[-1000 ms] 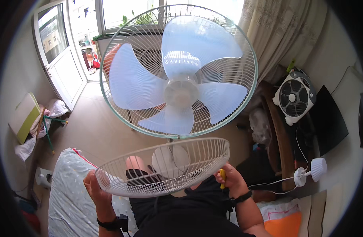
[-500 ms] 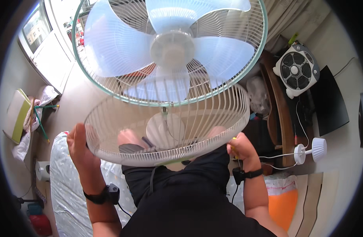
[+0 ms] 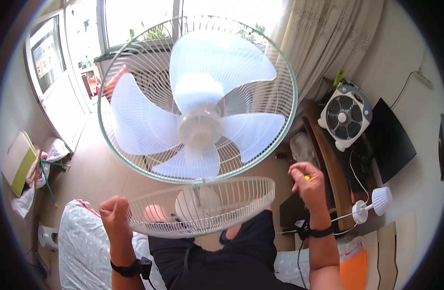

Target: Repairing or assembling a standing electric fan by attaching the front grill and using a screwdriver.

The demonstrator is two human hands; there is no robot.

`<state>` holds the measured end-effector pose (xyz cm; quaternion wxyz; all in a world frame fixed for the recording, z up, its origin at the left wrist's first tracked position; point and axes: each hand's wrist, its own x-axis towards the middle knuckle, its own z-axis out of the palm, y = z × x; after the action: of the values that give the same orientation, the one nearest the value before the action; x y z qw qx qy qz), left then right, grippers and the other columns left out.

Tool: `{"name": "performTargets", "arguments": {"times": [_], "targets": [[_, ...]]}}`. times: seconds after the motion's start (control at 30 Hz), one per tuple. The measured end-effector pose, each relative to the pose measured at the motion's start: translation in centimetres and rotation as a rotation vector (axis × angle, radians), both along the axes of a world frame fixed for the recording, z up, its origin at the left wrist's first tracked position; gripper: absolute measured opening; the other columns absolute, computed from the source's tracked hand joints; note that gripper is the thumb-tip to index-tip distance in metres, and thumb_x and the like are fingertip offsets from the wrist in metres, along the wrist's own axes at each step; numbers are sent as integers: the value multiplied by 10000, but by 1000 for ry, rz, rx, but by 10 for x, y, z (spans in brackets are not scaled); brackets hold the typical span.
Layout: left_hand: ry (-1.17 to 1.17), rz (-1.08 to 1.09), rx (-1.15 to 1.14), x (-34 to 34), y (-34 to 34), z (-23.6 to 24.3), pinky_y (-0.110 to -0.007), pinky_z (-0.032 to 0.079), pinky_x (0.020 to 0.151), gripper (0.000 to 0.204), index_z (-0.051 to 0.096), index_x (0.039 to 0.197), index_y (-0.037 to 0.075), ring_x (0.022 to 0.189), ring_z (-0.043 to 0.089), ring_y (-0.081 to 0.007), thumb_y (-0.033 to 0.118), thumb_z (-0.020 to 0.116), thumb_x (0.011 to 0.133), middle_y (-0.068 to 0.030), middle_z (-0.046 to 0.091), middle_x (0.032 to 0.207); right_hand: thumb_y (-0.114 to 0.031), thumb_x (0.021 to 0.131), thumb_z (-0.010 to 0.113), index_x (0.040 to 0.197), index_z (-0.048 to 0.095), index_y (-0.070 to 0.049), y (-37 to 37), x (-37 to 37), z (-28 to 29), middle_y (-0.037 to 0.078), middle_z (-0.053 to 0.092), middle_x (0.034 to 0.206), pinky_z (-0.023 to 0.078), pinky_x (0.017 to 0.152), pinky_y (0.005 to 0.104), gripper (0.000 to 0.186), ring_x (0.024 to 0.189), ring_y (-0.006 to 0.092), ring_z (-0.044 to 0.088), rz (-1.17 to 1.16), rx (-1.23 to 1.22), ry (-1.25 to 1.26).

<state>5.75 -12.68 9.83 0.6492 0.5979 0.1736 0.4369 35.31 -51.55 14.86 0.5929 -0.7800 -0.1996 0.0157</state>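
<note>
White wire, bent into a shallow dish with close-set ribs, forms the grille (image 3: pixel 231 226), which sits between the hands and tilts slightly higher toward the right. The left hand (image 3: pixel 115 212) grips its left end; the right hand (image 3: pixel 310 182) is clear of the other end, fingers curled round a yellow item (image 3: pixel 307 178) whose shape is mostly hidden. Whether the thighs (image 3: pixel 258 246) also bear the grille, I cannot tell. Gripped at one end, so broad a dish would probably sag or twist; a firm thumb over the rim and support under its right side should steady it. Best keep the yellow item tucked in the palm, off the ribs. Beyond the hands, smooth, bluish, translucent blades (image 3: pixel 222 63) spread petal-like from a pale hub (image 3: pixel 200 128); their green-rimmed cage (image 3: pixel 197 181) has thin wires, so bumps are worth avoiding.
</note>
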Motion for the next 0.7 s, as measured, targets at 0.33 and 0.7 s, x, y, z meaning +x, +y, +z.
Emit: {"name": "performTargets", "arguments": {"times": [0.33, 0.7], "targets": [[58, -8, 7, 7, -22, -5, -301, 160, 507, 639, 351, 552, 122, 505, 290, -31, 315, 725, 1033, 73, 354, 539, -201, 1009, 714, 1262, 706, -5, 83, 46, 175, 57, 748, 988, 503, 577, 232, 320, 619, 63, 596, 136, -38, -546], [68, -75, 14, -7, -33, -9, -293, 183, 494, 584, 449, 534, 63, 513, 345, -24, 226, 740, 1013, 80, 428, 537, -135, 975, 722, 1070, 731, -7, 93, 72, 174, 84, 714, 848, 531, 623, 304, 160, 648, 163, 650, 89, -174, -914]]}}
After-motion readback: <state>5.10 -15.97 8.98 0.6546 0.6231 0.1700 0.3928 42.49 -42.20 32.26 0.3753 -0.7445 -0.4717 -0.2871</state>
